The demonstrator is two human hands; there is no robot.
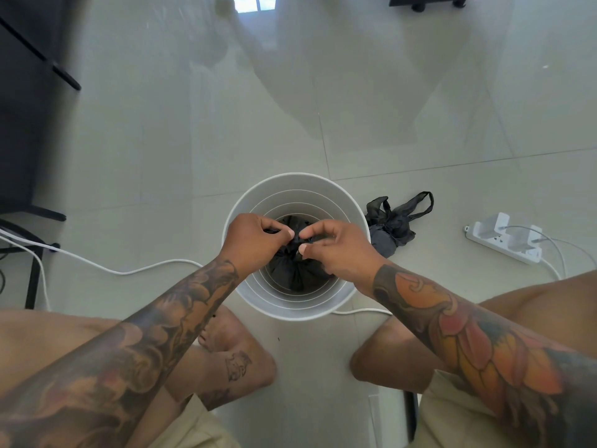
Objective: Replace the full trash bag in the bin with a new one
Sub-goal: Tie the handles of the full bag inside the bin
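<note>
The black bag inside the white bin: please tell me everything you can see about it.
The black bag looks like thin, wrinkled plastic, gathered at the top into a tight bunch. It sits low inside the round white bin, well below the rim, so the ribbed inner wall shows around it. The left hand and the right hand both pinch the gathered top from either side, as if tying it. Its lower part and contents are hidden.
</note>
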